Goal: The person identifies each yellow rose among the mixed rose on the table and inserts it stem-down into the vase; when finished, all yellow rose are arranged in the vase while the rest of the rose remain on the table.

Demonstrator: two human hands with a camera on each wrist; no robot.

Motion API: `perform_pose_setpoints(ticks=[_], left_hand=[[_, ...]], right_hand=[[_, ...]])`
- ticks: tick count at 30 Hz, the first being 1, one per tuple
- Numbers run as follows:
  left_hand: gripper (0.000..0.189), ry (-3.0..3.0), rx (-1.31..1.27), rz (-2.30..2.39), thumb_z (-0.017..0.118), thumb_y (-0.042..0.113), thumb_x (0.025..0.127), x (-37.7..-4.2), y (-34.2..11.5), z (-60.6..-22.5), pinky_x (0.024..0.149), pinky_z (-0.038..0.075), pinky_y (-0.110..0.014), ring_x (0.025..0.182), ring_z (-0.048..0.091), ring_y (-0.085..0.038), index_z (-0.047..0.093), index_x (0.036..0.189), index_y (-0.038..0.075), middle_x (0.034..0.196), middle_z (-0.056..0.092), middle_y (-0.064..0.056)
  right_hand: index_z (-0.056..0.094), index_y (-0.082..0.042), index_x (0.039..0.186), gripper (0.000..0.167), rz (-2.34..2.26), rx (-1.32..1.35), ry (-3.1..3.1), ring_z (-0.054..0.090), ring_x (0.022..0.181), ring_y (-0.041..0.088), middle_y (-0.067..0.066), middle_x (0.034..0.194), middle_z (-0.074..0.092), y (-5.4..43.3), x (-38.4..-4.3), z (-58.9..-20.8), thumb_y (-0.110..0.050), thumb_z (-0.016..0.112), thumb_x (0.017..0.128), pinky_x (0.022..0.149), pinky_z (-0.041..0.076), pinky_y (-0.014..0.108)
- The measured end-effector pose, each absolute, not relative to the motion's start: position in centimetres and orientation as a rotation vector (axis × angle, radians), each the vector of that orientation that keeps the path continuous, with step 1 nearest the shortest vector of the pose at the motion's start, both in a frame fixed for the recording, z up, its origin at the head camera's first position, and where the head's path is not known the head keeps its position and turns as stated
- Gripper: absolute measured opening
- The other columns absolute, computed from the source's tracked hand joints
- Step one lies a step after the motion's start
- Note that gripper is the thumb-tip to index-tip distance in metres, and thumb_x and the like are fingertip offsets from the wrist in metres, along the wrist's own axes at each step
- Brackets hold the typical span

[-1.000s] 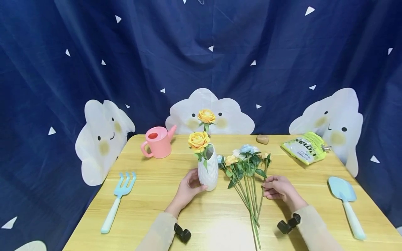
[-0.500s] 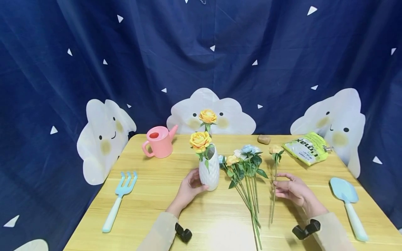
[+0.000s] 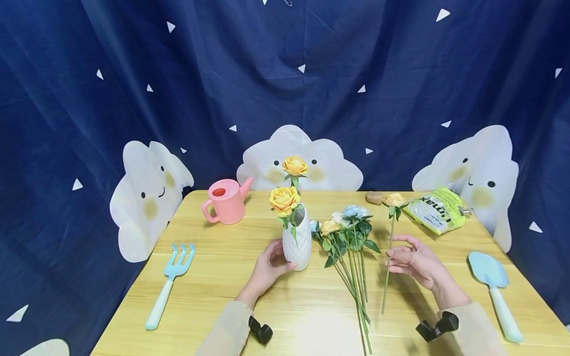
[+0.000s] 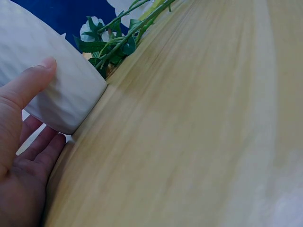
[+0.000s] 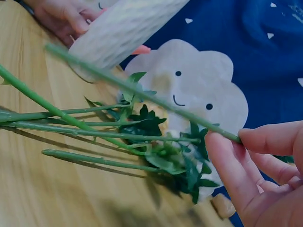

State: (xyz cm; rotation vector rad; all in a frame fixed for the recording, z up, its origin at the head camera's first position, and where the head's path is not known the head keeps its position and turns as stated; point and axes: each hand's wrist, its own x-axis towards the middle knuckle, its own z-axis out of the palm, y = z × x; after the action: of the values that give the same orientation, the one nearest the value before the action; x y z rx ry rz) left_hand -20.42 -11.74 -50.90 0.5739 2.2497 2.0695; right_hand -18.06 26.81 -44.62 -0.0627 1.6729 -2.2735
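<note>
My left hand (image 3: 265, 271) grips the lower part of a white textured vase (image 3: 297, 244), its thumb across the front in the left wrist view. Two orange-yellow roses (image 3: 285, 200) stand in the vase. Over on the right, my right hand (image 3: 416, 262) pinches the stem of a pale yellow rose (image 3: 394, 200) between thumb and fingers, bloom upward and stem hanging above the table. Between the hands lies a bunch of artificial flowers (image 3: 355, 236), blue, white and yellow, stems toward me. The right wrist view shows the pinched stem (image 5: 142, 97) crossing above that bunch.
A pink watering can (image 3: 227, 202) stands at the back left, with a blue hand fork (image 3: 171, 277) nearer. At the back right are a brown stone (image 3: 374, 198) and a green bag (image 3: 436, 211); a blue trowel (image 3: 492, 287) lies at the right edge.
My right hand has lifted the pale yellow rose out of the bunch and carried it to the right; lately its bloom has tilted slightly away. The left hand stays on the vase.
</note>
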Motion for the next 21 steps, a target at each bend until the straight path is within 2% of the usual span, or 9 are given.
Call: perform_pose_setpoints(ticks=[11, 21], left_hand=[[0.062, 2.251, 0.574, 2.08, 0.077, 0.004, 0.075, -20.4, -11.7, -50.9, 0.095, 0.045, -0.043, 0.111, 0.054, -0.033, 0.047, 0.129, 0.003, 0.119, 0.058, -0.017], [0.063, 2.252, 0.56, 2.073, 0.077, 0.004, 0.075, -20.4, -11.7, -50.9, 0.096, 0.044, -0.044, 0.111, 0.053, -0.033, 0.047, 0.13, 0.004, 0.119, 0.058, -0.017]], right_hand=[[0.043, -0.009, 0.116, 0.033, -2.255, -0.207, 1.815, 0.065, 0.076, 0.025, 0.006, 0.087, 0.064, 24.6, -18.3, -41.7, 0.006, 0.054, 0.089, 0.072, 0.056, 0.041], [0.042, -0.011, 0.118, 0.036, -2.2, -0.221, 1.872, 0.065, 0.078, 0.033, 0.009, 0.087, 0.061, 21.6, -19.5, -39.1, 0.002, 0.059, 0.088, 0.073, 0.055, 0.046]])
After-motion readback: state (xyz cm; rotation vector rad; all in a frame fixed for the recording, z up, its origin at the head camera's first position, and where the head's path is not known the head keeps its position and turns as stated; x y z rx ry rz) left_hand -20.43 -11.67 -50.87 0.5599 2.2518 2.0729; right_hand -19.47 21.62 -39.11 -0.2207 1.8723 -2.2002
